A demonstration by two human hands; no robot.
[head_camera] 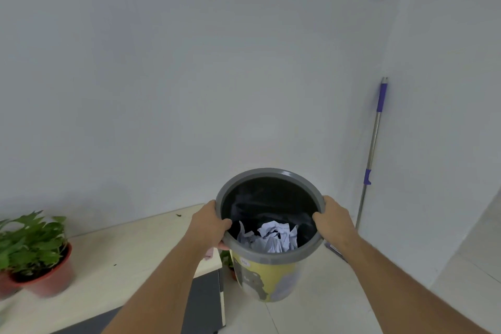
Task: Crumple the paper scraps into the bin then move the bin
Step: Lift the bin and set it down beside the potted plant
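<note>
A round bin [271,276] with a grey rim, black liner and yellow patterned side is held up in the air over the floor, to the right of the table's end. My left hand [208,225] grips its left rim, fingers hooked inside. On the opposite rim my right hand [332,221] holds the same way. Crumpled white paper scraps [271,237] lie inside the bin near its front wall.
A cream table [122,255] is at the left with a potted green plant [35,255] in a red pot. A mop with a purple-and-metal handle [375,141] leans in the wall corner at the right. A small plant [226,260] stands on the pale floor behind the bin.
</note>
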